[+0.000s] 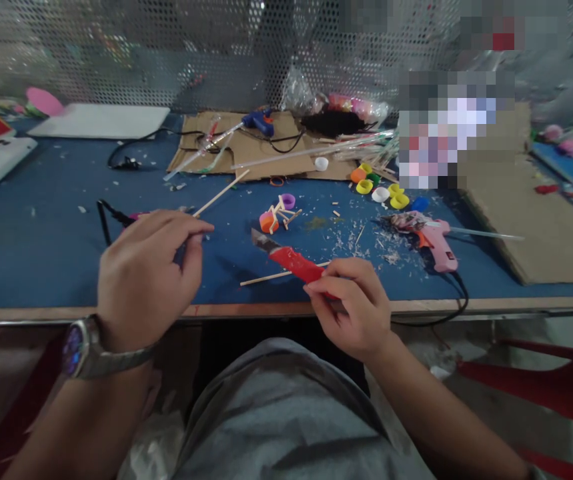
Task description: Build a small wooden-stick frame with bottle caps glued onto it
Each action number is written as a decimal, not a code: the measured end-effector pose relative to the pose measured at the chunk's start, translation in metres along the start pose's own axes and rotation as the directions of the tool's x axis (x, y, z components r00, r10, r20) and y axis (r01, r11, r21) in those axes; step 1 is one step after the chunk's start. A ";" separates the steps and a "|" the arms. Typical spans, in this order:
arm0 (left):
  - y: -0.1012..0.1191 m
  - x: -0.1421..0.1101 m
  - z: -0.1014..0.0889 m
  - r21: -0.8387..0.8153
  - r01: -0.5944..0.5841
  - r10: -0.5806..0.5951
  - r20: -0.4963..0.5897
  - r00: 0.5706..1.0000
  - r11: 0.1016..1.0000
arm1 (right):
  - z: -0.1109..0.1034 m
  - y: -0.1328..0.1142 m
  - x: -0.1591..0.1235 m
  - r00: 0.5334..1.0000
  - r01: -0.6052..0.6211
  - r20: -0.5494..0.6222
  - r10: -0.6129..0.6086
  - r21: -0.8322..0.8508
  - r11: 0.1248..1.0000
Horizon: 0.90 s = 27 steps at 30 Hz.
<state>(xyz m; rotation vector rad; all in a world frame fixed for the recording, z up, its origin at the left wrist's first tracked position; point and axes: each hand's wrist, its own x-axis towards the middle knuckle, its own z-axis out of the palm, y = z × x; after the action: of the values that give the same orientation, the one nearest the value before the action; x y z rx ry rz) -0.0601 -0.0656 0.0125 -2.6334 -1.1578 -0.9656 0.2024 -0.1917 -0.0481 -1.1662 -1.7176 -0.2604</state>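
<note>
I saw a knife (296,262) with a red handle and a grey blade, its handle pinched in the right hand (353,303), the blade pointing left and forward. One thin, pale stick (266,276) lay slantwise, partly covered by that handle. A second pale stick (222,193) slanted away beyond the left hand (149,270), which hid its near end; whether it was gripped, I couldn't tell.

Gap between left hand (149,273) and knife (290,259)

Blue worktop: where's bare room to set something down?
The blue worktop is mostly bare at left, bordered by the flat white board, left hand and wooden front edge, bar pale scraps. It's crowded around the pink glue gun and colourful caps.
</note>
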 end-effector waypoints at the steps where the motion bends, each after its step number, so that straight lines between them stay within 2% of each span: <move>1: 0.006 0.000 0.002 -0.053 -0.049 0.048 -0.009 0.999 0.997 | 0.002 0.002 -0.001 1.000 0.007 -0.002 -0.007 0.000 1.000; 3: 0.019 0.001 0.007 -0.141 -0.111 0.109 -0.022 0.994 0.984 | 0.004 0.005 -0.004 1.000 0.030 -0.006 -0.030 0.007 1.000; 5: 0.031 0.004 0.012 -0.205 -0.204 0.211 0.012 0.977 0.957 | 0.006 0.006 -0.006 0.999 0.053 -0.002 -0.053 0.017 0.998; 8: 0.041 0.009 0.019 -0.260 -0.272 0.294 0.050 0.954 0.927 | 0.007 0.006 -0.007 0.997 0.072 -0.002 -0.072 0.023 0.997; 13: 0.041 0.018 0.022 -0.337 -0.322 0.368 0.083 0.926 0.885 | 0.008 0.006 -0.007 0.993 0.116 0.013 -0.117 0.014 0.993; 17: 0.039 0.023 0.020 -0.374 -0.301 0.366 0.115 0.924 0.877 | 0.008 0.008 -0.010 0.990 0.136 0.030 -0.137 0.023 0.990; 21: 0.039 0.023 0.022 -0.366 -0.290 0.350 0.110 0.930 0.884 | 0.009 0.008 -0.011 0.991 0.132 0.031 -0.133 0.043 0.990; 27: 0.043 0.014 0.036 -0.199 -0.414 0.419 -0.018 0.908 0.888 | 0.008 0.006 -0.009 0.998 0.059 0.035 -0.060 0.013 0.998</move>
<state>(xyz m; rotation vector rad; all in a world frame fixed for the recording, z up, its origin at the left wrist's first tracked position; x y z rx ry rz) -0.0045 -0.0749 -0.0011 -2.8788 -0.4729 -0.9994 0.2021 -0.1888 -0.0616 -1.1177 -1.7843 -0.2668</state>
